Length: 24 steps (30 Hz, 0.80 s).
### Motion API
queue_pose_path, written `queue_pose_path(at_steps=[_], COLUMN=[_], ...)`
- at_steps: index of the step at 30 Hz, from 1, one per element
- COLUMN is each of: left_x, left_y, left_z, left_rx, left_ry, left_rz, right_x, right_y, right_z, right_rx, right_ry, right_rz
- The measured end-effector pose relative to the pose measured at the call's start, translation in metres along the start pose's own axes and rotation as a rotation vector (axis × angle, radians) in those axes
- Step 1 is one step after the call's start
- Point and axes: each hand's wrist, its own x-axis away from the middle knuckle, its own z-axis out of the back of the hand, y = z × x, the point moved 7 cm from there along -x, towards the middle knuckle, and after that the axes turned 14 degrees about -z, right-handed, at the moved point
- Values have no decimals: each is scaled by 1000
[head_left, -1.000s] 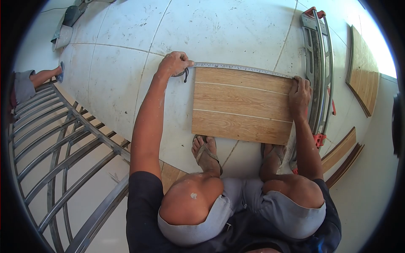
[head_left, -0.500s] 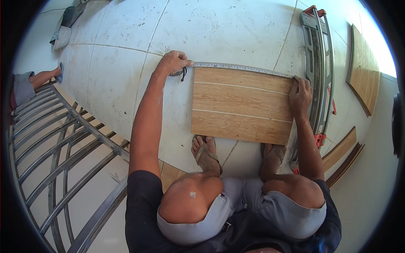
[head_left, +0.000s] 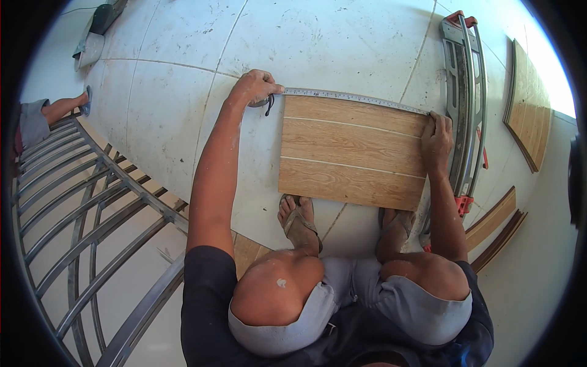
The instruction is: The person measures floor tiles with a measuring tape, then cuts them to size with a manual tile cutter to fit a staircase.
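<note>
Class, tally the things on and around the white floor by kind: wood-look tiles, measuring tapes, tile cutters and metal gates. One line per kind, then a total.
Wood-look tiles: 4, one under the tape, one leaning on the wall, two strips
Measuring tape: 1
Tile cutter: 1
Metal gate: 1
Total: 7

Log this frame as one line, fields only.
left hand: holds tape measure case | right hand: pins tape end on wood-look tile | tile cutter: beside
</note>
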Motion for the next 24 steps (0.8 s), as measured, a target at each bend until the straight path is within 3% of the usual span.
queue_pose_path(at_steps=[24], left_x=[-5], left_y=[3], left_z=[-1], left_rx=[14], left_ry=[41], left_rz=[-72], right_x=[-5], right_y=[5], right_z=[4], right_rx=[-44], right_ry=[13], right_rz=[-40])
